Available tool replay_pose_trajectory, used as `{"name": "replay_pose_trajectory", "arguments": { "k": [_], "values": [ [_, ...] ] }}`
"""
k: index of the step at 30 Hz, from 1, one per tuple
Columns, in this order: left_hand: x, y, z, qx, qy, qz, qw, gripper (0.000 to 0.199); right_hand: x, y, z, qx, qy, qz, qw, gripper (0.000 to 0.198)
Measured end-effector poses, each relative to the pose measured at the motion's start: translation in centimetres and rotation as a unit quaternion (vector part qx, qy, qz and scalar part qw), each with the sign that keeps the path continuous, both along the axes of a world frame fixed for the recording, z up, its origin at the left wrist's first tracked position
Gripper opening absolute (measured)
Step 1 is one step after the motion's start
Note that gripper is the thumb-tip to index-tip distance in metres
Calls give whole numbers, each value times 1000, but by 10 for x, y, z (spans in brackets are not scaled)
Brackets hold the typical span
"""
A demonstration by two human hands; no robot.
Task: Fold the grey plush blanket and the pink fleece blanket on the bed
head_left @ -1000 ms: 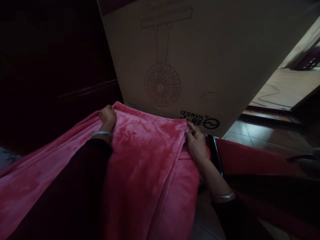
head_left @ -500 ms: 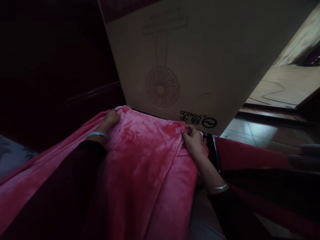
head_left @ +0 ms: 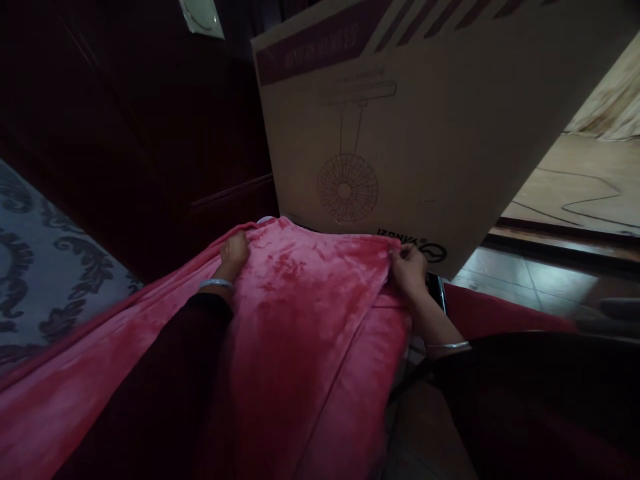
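Observation:
A plush pink-red blanket (head_left: 305, 320) spreads across the middle and lower left of the head view, draped toward me with a long fold along its right side. My left hand (head_left: 235, 256) is closed on the cloth near its far left part, knuckles up. At the far right corner, my right hand (head_left: 410, 268) pinches the blanket's edge between thumb and fingers. The far edge runs fairly straight between the two hands. What lies under the blanket is mostly hidden.
A large cardboard box (head_left: 450, 120) with a fan drawing and upside-down lettering stands just beyond the blanket. Dark red panelling (head_left: 200, 147) and patterned wallpaper (head_left: 60, 287) are at left. Tiled floor (head_left: 505, 270) and a doorway with a cable (head_left: 580, 175) show at right.
The view has shifted, so box, blanket and hands appear further right, and more wallpaper shows at left. Both hands keep hold of the blanket; its far right corner looks pulled slightly outward.

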State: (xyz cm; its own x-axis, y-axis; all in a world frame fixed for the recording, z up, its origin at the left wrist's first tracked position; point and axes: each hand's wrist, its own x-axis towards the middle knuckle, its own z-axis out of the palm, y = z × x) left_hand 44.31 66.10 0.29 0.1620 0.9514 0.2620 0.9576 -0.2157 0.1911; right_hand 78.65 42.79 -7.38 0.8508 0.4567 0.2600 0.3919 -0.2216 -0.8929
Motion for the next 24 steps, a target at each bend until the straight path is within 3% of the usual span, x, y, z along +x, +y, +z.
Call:
{"name": "replay_pose_trajectory", "arguments": {
  "k": [6,10,13,17,21,24],
  "values": [
    [5,0,-10,-43,27,60,997,36,6,-3,-9,-98,-69,-13,993,23],
    [0,3,-1,-85,30,29,995,38,1,-5,-5,-141,-67,-9,988,16],
    [-6,-13,10,-66,43,-12,997,48,-3,-7,0,-157,-67,-13,985,15],
    [-14,-71,16,-39,77,-90,992,59,-7,-10,5,-137,-58,-7,989,15],
    [-36,-154,1,-75,108,-227,965,59,-11,-14,9,-143,-57,-6,988,18],
    [-73,-224,-12,-91,108,-322,936,59,-12,-19,13,-169,-48,3,984,23]
  ]
}}
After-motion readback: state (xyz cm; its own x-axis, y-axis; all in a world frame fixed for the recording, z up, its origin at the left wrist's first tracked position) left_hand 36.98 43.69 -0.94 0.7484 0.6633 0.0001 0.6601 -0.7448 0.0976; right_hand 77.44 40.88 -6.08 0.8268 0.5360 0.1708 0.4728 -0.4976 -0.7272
